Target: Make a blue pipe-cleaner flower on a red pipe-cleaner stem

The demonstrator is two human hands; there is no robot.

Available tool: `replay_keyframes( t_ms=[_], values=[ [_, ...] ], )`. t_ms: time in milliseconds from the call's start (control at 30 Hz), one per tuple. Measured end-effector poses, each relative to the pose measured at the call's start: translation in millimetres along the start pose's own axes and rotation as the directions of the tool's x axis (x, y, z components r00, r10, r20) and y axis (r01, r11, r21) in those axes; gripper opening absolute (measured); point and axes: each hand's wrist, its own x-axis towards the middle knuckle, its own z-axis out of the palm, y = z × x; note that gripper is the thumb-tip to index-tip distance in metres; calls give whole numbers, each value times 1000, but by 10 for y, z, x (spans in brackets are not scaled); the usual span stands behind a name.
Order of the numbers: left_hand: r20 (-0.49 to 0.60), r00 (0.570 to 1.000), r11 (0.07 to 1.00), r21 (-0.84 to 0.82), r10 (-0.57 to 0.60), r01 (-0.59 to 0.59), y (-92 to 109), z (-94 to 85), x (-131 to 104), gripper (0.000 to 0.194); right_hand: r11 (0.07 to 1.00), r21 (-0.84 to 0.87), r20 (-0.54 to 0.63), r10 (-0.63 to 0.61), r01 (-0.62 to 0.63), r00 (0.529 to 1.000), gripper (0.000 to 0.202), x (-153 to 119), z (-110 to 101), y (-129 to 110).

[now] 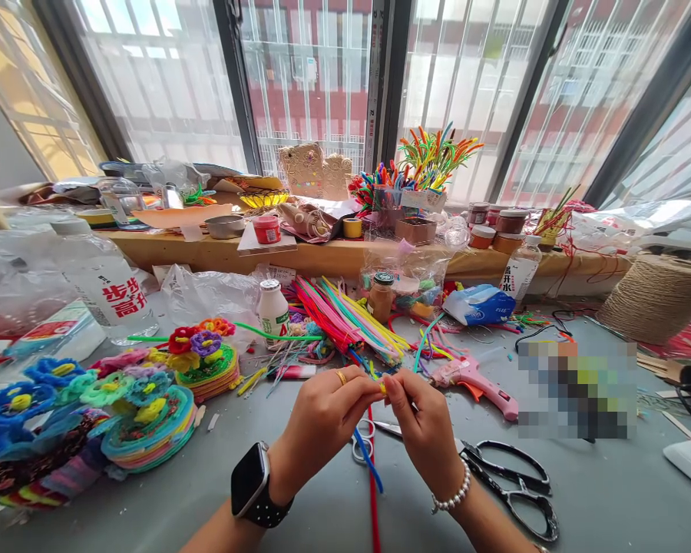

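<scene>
While the left hand (pixel 328 418) and right hand (pixel 424 426) meet with fingertips pinched on a yellow fuzzy stem (pixel 383 389) above the grey table (pixel 322 511), a blue fuzzy stem (pixel 369 459) hangs beneath. A clear bottle (pixel 108 296), left, reads 步步高升 in red; a smaller bottle (pixel 520 270), right, shows 开水 in black.

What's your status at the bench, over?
Left hand and right hand together, pinching a yellow piece. Blue stem showing below left hand. Black-handled scissors close by right hand.

Black smartwatch (pixel 249 479), gold ring (pixel 341 376), beaded bracelet (pixel 461 495)
</scene>
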Motion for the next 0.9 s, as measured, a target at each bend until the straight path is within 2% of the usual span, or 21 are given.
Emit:
replay_keyframes(
  t_ms=[200,300,400,600,767,833,900],
  values=[
    [-42,999,999,-44,7,-8,0,2,3,10,983,171,18,61,-63,998,34,35,-67,21],
    [-80,997,998,-56,9,-13,3,-1,21,10,969,230,51,77,-87,996,26,66,-112,15],
    [-88,996,999,-53,5,-10,11,13,21,11,962,251,81,87,-105,993,21,75,-114,8],
    [-94,996,996,88,2,7,25,77,-13,15,965,211,30,154,-157,988,23,63,-60,24],
    [60,997,991,128,-52,44,-15,60,10,21,979,119,-4,169,-167,986,25,52,-43,-4],
    [146,982,988,110,-121,106,-54,7,35,23,984,70,-29,167,-165,985,26,50,-49,-5],
    [193,946,961,150,-260,233,-113,-59,59,24,985,47,-50,169,-167,984,26,56,-62,11]
  ],
)
